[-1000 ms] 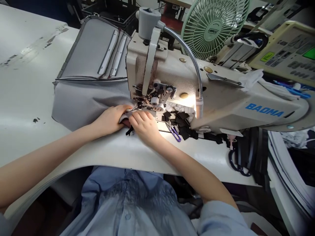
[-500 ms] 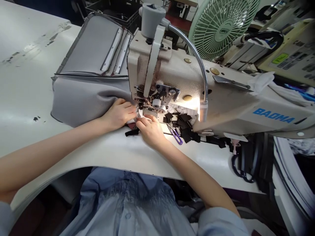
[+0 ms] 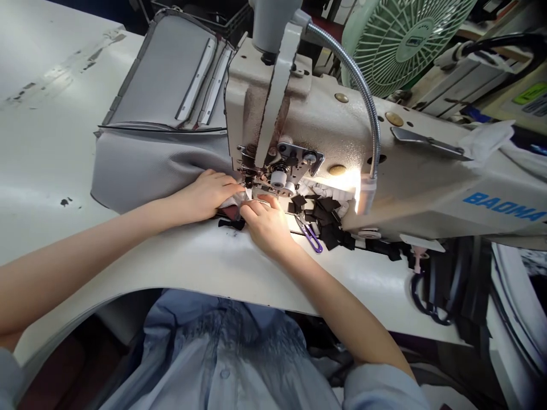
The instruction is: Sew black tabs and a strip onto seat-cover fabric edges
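Observation:
My left hand [image 3: 209, 193] is closed on the edge of a grey fabric piece [image 3: 141, 171], its fingertips just left of the sewing machine's [image 3: 299, 119] needle area. My right hand [image 3: 267, 225] is closed in a pinch on a small white strip [image 3: 248, 194] in front of the presser foot; the fingers partly hide it. A dark red patch of material [image 3: 231, 212] shows between the hands. Behind the machine head, the grey fabric joins an upright grey panel [image 3: 158, 74] with dark edging and two white strips.
Purple-handled thread snips [image 3: 314, 239] lie right of my right hand, beside a pile of small black fabric pieces [image 3: 329, 219]. A black scrap [image 3: 231, 224] lies on the white table [image 3: 205, 262]. A lit lamp [image 3: 366, 193], green fan [image 3: 410, 42] and dark-handled scissors [image 3: 421, 299] are farther right.
The view has shifted a little, so the machine sits farther right. My left hand's fingers have straightened somewhat, and more of the dark red patch shows. My right hand keeps its pinch.

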`<state>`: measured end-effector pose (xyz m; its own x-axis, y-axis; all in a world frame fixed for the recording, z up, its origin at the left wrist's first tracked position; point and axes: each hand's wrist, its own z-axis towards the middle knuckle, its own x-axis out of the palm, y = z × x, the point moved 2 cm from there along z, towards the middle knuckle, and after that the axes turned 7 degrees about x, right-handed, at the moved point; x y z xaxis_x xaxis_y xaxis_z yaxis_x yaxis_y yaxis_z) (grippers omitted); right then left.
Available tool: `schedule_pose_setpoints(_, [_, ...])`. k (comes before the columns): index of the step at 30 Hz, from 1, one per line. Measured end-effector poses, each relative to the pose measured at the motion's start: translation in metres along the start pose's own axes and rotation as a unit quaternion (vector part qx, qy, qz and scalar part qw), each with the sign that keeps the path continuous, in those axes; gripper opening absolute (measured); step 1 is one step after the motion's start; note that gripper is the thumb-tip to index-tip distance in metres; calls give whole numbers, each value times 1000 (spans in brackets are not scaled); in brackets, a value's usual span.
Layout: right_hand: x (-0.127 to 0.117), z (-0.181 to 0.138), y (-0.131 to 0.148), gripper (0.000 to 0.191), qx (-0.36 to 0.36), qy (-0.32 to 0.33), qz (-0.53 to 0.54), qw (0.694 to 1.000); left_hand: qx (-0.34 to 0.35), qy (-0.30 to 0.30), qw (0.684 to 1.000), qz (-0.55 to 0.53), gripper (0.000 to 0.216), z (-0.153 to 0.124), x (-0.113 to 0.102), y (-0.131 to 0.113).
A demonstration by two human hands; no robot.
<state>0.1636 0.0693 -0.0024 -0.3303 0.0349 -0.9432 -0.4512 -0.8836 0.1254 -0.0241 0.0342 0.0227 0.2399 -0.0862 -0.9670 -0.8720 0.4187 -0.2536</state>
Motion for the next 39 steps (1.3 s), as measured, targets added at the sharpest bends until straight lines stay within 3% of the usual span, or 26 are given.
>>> schedule_pose_setpoints(5, [-1, 1, -1, 24, 10, 4, 8, 1000, 33, -4, 998, 60, 26, 8, -1, -7])
schedule_pose_setpoints(10, [-3, 2, -3, 25, 12, 16, 13, 1000, 117, 25, 990, 72, 32, 14, -7, -3])
schedule_pose_setpoints(18, [-3, 6, -1, 20, 60, 26, 43, 997, 92, 49, 987, 123, 33, 10, -1, 8])
schedule_pose_setpoints(22, [0, 5, 5, 27, 33, 33, 29, 999, 82, 25, 976, 198, 33, 13, 6, 6])
schedule_pose_setpoints(26, [-1, 3, 7, 28, 20, 30, 23, 999, 62, 30, 981, 180, 47, 8, 10, 2])
schedule_pose_setpoints(35, [-4, -3, 4, 24, 27, 5, 38, 999, 53, -90, 986, 132, 48, -20, 19, -14])
schedule_pose_setpoints(39, [-5, -5, 3, 17, 73, 7, 22, 997, 102, -134, 973, 156, 50, -19, 25, -14])
